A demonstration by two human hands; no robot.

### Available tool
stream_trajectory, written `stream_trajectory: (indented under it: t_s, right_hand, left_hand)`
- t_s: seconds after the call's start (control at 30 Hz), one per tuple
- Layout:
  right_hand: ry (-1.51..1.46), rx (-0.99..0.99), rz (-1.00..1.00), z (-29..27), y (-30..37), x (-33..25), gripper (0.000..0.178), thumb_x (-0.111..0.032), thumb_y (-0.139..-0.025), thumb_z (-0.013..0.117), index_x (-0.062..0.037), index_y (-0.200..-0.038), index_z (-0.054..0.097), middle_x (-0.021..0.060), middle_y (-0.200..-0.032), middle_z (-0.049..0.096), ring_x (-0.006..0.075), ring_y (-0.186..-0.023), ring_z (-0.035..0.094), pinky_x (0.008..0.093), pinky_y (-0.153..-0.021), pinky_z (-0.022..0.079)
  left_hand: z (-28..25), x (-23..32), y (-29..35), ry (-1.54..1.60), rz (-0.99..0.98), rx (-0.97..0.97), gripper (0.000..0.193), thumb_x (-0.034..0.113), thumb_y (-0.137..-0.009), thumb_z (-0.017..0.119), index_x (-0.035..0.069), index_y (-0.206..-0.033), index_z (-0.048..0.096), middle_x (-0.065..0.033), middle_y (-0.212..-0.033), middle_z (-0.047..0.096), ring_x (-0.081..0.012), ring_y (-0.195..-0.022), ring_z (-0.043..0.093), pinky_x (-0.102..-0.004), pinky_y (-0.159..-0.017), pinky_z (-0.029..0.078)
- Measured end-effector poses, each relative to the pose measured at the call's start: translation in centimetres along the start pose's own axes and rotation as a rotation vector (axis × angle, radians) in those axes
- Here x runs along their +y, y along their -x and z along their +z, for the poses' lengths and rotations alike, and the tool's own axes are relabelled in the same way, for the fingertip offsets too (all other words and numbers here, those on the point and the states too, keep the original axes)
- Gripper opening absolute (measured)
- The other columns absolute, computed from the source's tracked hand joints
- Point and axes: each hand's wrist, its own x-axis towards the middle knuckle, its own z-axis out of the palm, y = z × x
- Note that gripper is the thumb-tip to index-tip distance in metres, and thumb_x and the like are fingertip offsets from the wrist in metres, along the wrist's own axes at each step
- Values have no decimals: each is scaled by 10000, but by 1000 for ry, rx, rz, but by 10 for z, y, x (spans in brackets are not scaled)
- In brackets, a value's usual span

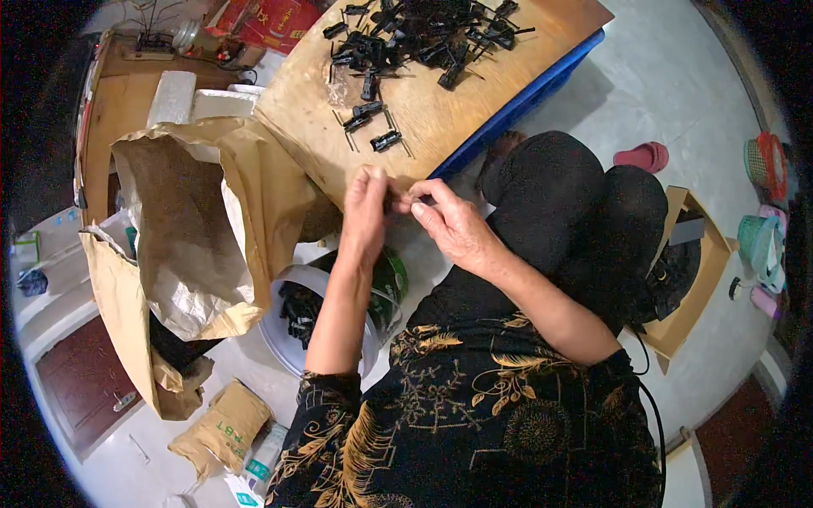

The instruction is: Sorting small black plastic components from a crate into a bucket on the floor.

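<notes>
My left hand and my right hand meet just off the near corner of a wooden board. Both are closed, fingertips close together, around a small dark piece mostly covered by the fingers. Its kind is too small to make out. Just beyond my hands, a black plastic part with thin metal prongs lies on the board. Another similar black part is slightly farther back. A heap of such black parts covers the far side of the board.
Left of me stands a large open brown paper sack. A white bucket holding black parts sits below my left forearm. Under the board is a blue crate. An open cardboard box with black items lies to the right.
</notes>
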Motion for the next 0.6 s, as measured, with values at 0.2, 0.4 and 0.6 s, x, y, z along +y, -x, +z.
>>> stream_trajectory:
  t_s: [0.2,0.4,0.6]
  right_hand:
    - [16,-10,-9,-6,3,1,186,-139,-902,488,-22,-1046,472,-10,-603,390,66,-535,357,230,-480,329]
    - [-11,8,-37,-7,4,6,178,-134,-900,487,-16,-1033,478,-31,-607,388,45,-530,342,212,-471,314]
    - [-118,4,-51,-9,5,9,165,-134,-900,488,-16,-1016,483,-42,-609,392,37,-528,344,205,-466,306]
  left_hand:
    - [-11,7,-46,-487,335,121,187,204,-915,448,36,-858,506,-55,-612,529,-127,-546,507,-267,-506,435]
    - [7,20,-87,-1268,348,196,342,355,-802,539,60,-973,571,-191,-833,628,-372,-829,590,-432,-720,458]
    - [6,13,-94,-1437,272,213,265,305,-776,542,66,-872,604,-201,-856,623,-375,-846,585,-452,-721,454]
